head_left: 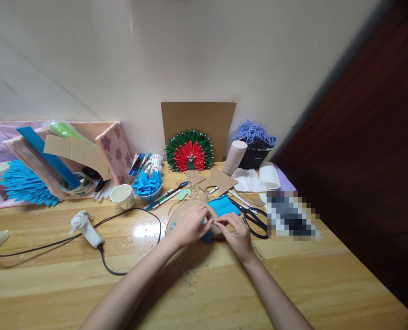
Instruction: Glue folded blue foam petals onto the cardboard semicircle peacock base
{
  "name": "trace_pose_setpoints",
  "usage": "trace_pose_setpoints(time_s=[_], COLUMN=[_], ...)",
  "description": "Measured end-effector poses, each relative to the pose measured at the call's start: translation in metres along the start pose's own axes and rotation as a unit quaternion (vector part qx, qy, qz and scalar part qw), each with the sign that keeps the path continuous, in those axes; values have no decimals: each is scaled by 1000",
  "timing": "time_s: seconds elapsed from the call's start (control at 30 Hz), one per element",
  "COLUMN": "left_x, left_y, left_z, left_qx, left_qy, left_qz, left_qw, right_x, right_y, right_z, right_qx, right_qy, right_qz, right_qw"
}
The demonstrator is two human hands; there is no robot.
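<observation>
My left hand (191,223) rests over a round piece of cardboard (180,210), its thumb and fingers pinched together. From the right, my right hand (237,234) meets it, thumb and index finger also pinched. The fingertips of both hands come together above the disc's right part; whatever is between them is too small to make out. Small blue scraps (207,237) show on the disc beneath the left hand. Just behind the disc lies a folded blue sheet (223,206). Black-handled scissors (258,223) lie right of it.
A white glue gun (89,230) with a black cable lies left. A paper cup (122,197) and a bowl of blue pieces (148,187) stand behind. A red and green peacock craft (190,153) leans against cardboard (198,117). Markers (167,198) and cardboard offcuts (219,179) lie around.
</observation>
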State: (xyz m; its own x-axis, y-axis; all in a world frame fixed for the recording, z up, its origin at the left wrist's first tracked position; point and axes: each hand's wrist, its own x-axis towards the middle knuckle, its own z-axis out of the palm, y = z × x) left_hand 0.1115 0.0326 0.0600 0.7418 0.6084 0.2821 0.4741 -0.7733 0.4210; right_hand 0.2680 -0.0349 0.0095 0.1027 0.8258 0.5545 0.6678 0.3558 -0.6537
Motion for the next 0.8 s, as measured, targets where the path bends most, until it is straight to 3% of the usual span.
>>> trace_pose_setpoints(time_s=[0.07, 0.13, 0.27, 0.33, 0.47, 0.63, 0.7, 0.8], left_x=[2, 3, 3, 1, -1, 2, 3, 2], left_y=[-6, -19, -54, -65, -59, -21, -10, -1], left_z=[-1, -4, -18, -24, -20, -1, 2, 2], left_qx=[-22, -37, 0, 12, -51, -190, -213, -214], left_qy=[25, 63, 137, 151, 151, -13, -40, -37], left_qz=[-28, -97, -280, -315, -254, -152, -134, -142], left_qw=[999, 993, 950, 937, 954, 970, 967, 966], right_x=[0, 1, 2, 2, 1, -2, -2, -3], right_y=[0, 1, 3, 3, 0, -3, -2, -3], right_z=[-1, -1, -1, 0, 4, 7, 8, 8], right_qx=[2, 6, 8, 9, 19, 35, 37, 39], right_qy=[2, 10, 15, 8, -5, -9, -12, -11], right_qz=[10, 24, 43, 46, 68, 91, 94, 102], right_qw=[1000, 1000, 999, 999, 998, 995, 995, 994])
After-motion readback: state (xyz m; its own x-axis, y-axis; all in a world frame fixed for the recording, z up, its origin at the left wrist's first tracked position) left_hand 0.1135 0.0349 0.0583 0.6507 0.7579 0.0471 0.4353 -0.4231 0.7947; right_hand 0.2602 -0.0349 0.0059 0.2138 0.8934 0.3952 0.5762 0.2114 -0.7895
